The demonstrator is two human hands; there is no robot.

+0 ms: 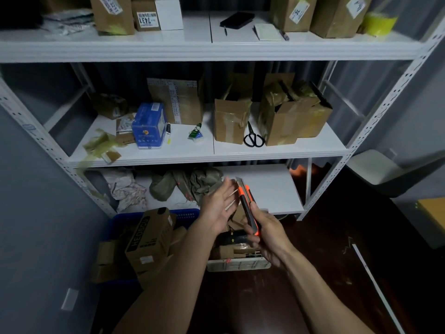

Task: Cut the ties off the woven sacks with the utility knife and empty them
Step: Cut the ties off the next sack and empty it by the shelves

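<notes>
Right hand (265, 235) is gripping the utility knife (248, 208) low on its orange-and-black handle, fingers curling round it. The blade end is pointing up and slightly left, blade out. Left hand (218, 206) is standing flat and open just left of the knife, fingers straight and together, palm facing the blade. Thin pale strips (230, 201) are showing between palm and knife; cannot tell whether the hand is holding them.

Woven sacks (190, 184), olive, are lying crumpled on the lowest shelf (272, 189), just behind the left fingertips. A crumpled white bag (125, 189) is sitting left of them. The right half of that shelf is lying bare out to its front edge and the slanting corner post (321, 188).

Below the hands, a blue crate (185, 214) is holding cardboard boxes, and a white basket (238, 266) is sitting just beside it under the right wrist. Dark floor (325, 249) is opening out to the right of the basket, with a long white strip (375, 280) lying on it.

The middle shelf's front edge (216, 160) is running above the hands. Black scissors (252, 138) are lying near that edge between two brown boxes.
</notes>
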